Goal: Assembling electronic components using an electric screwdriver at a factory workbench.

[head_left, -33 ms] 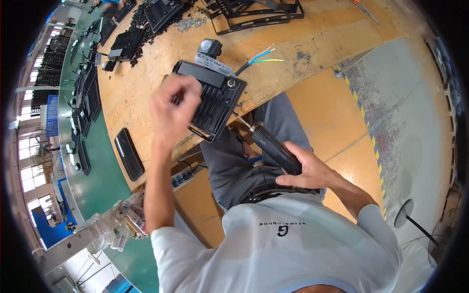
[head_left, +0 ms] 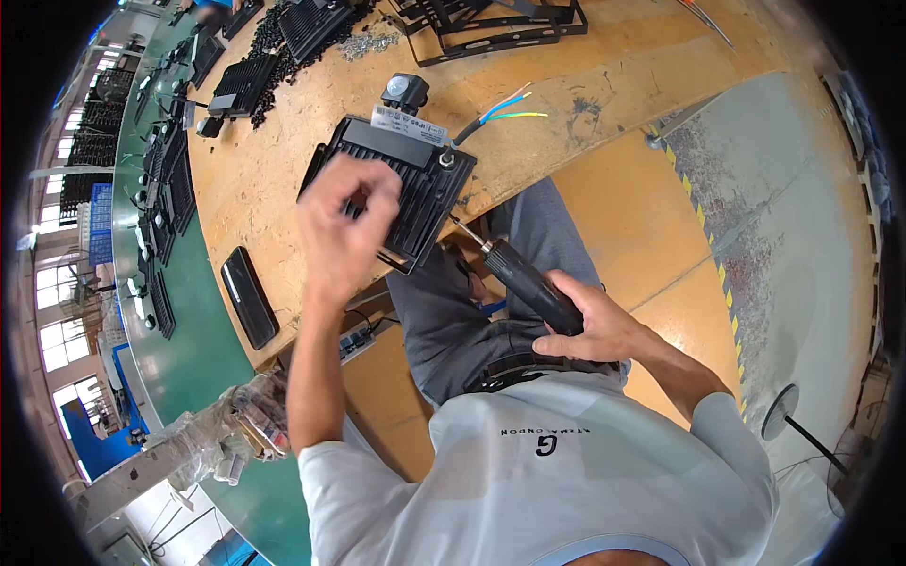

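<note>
At 8 o'clock from the lamp, a dark phone (head_left: 249, 297) lies on the table (head_left: 651, 66). Your left hand (head_left: 349, 222) is half curled over the lamp's 8 o'clock side, its thumb and forefinger bent toward each other in a loose ring; it is blurred, so I cannot tell whether it pinches anything or touches the lamp. The lamp (head_left: 415, 208) sits tilted at the table's near edge, partly overhanging it, ribbed black back up, with a bracket bar at 6 o'clock, a sensor (head_left: 406, 91) at 12, and a nut (head_left: 446, 160) and coloured wires (head_left: 510, 108) at 2. Your right hand (head_left: 590, 325), at 4 o'clock, is wrapped firmly round the black driver (head_left: 528, 283), whose bit points to 10 o'clock, close to the lamp's edge; I cannot tell whether it touches.
</note>
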A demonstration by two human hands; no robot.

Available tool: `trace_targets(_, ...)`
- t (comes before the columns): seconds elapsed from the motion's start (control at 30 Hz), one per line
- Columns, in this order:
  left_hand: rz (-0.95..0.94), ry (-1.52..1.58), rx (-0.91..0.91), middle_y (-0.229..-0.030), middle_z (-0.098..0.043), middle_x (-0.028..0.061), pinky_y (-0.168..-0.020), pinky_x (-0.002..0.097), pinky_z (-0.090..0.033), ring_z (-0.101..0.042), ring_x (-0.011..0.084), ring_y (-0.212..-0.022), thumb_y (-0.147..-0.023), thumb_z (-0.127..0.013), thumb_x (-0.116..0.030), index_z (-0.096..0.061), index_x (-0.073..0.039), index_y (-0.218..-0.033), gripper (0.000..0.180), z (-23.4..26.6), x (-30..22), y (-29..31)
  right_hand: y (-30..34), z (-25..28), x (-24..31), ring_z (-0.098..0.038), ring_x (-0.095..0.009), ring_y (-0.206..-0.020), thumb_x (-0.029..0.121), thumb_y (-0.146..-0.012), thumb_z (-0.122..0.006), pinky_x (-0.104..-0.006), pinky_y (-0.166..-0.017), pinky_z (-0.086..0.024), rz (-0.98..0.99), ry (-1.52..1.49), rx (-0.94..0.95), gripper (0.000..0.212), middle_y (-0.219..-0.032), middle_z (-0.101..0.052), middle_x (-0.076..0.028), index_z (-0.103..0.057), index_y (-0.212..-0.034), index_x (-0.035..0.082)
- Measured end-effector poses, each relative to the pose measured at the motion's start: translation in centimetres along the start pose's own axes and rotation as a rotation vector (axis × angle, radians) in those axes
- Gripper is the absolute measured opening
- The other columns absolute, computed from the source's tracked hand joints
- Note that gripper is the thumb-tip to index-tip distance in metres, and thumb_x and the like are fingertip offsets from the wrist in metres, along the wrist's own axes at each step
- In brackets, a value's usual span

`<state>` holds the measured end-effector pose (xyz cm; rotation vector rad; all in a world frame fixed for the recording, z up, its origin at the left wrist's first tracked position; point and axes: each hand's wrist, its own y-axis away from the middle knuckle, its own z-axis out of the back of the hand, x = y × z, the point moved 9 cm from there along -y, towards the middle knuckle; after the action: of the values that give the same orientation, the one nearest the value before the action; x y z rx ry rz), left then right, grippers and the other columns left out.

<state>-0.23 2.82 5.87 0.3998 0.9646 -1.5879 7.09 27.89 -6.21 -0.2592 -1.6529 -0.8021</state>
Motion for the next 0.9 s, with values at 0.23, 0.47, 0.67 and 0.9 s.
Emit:
trace_targets(0.23,-0.047,-0.093,-0.058,-0.079,-0.064,0.0083,-0.069,0.0336,-0.047,-0.058,0.0219,-0.073,-0.079,-0.072,0.003,-0.07,-0.002,-0.087,0.009,-1.8,-0.1,3.5,-0.9,0.3,0.9,-0.063,-0.022,-0.107,0.025,-0.085,-0.081,-0.0361,-0.098,-0.048,0.074,0.028,0.032,0.068,-0.112,-0.067,-0.01,-0.049,-0.139,0.002)
trace_targets(0.47,-0.052,-0.158,-0.017,-0.077,-0.062,0.0064,-0.07,0.0351,-0.044,-0.054,0.0234,-0.074,-0.077,-0.073,0.001,-0.07,-0.004,-0.086,0.01,-2.8,-0.8,3.1,-1.3,1.7,0.9,-0.057,-0.01,-0.054,0.023,-0.087,-0.079,-0.0265,-0.049,-0.046,-0.099,-0.151,0.213,0.068,-0.081,-0.058,-0.004,-0.044,-0.141,0.003)
trace_targets(0.67,-0.055,-0.17,-0.024,-0.075,-0.061,0.0062,-0.069,0.0353,-0.044,-0.054,0.0233,-0.073,-0.076,-0.073,0.002,-0.069,-0.004,-0.085,0.011,-3.0,-1.0,3.0,-1.0,3.2,2.2,-0.059,-0.012,-0.056,0.023,-0.089,-0.077,-0.0273,-0.049,-0.048,-0.175,-0.151,0.312,0.069,-0.083,-0.057,-0.004,-0.041,-0.144,0.002)
trace_targets(0.9,-0.095,-0.14,0.001,-0.075,-0.061,0.0066,-0.069,0.0355,-0.044,-0.054,0.024,-0.074,-0.076,-0.073,0.003,-0.07,-0.003,-0.086,0.012,-3.0,-1.0,2.9,-1.1,2.6,1.0,-0.061,-0.014,-0.056,0.015,-0.082,-0.08,-0.0294,-0.048,-0.05,-0.256,-0.286,0.323,0.07,-0.084,-0.057,-0.006,-0.043,-0.141,0.003)
